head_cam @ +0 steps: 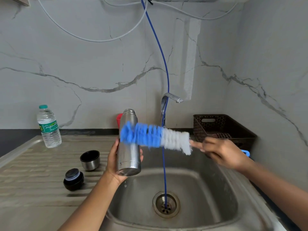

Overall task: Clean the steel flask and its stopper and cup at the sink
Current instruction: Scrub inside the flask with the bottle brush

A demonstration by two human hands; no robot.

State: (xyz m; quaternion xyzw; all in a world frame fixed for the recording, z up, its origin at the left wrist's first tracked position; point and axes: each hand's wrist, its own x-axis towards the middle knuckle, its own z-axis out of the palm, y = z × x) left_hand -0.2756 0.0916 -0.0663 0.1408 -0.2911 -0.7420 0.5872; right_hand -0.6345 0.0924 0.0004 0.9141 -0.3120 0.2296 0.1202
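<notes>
Gripping the flask [128, 147] upright over the sink [208, 189], the left hand [115, 164] curls round its lower half. The right hand [221, 152] clasps the brush [155, 137], bristles across the flask.

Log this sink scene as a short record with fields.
left hand: holds the steel flask upright over the sink, mouth uncovered
right hand: holds the bottle brush, motion-blurred, bristles crossing in front of the flask
cup: upright on the drainboard, mouth up
stopper: on the drainboard, nearer the person than the cup
tap: no stream visible
blue hose: hangs down into the drain
other: water bottle, brown basket
</notes>
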